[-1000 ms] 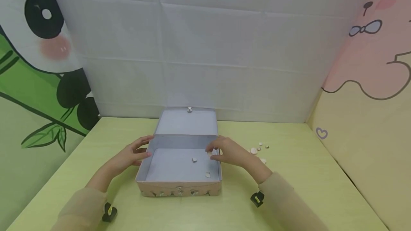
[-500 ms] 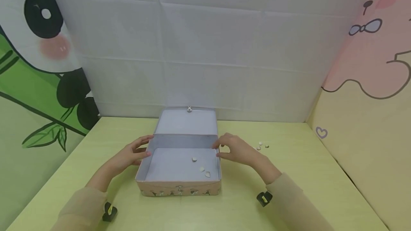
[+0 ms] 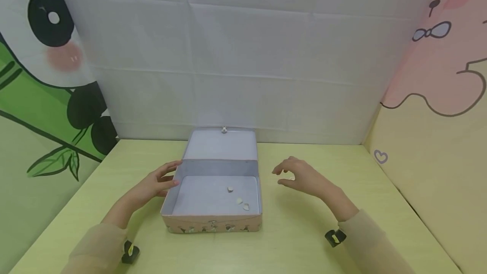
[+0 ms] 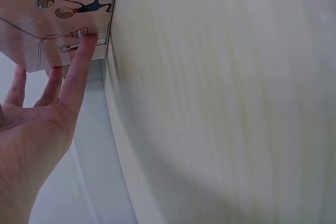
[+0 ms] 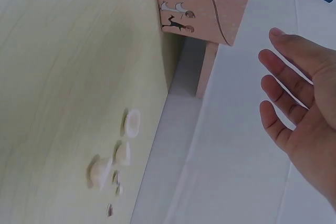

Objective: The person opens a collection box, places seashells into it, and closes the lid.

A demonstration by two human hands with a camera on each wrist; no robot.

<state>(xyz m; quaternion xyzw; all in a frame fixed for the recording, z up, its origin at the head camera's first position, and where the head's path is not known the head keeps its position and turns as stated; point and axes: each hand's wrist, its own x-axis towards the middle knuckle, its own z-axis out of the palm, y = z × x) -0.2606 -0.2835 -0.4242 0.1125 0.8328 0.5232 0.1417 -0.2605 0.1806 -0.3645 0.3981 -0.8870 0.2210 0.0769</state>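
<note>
A pink box [image 3: 213, 223] printed with small cartoon figures stands with its lid [image 3: 221, 143] raised at the back. Three small whitish shell-like pieces [image 3: 239, 201] lie on its pale floor, towards the right. With fingers extended, my left hand [image 3: 157, 181] touches the box's left side; the left wrist view shows a fingertip against the printed wall. My right hand [image 3: 304, 177] hovers right of the box, apart from it, fingers slightly bent and holding nothing. Several more shell-like pieces [image 5: 132, 123] lie on the table in the right wrist view; my hand mostly hides them in the head view.
The pale yellow table [image 3: 327, 155] runs back to a white cloth backdrop [image 3: 243, 54]. Painted walls, one with a panda [image 3: 64, 58] and one with a pink animal [image 3: 437, 67], close off both sides.
My right hand has moved from over the box's right edge out to the right. The piece it held now lies with the other two in the box. My left hand has stayed put.
</note>
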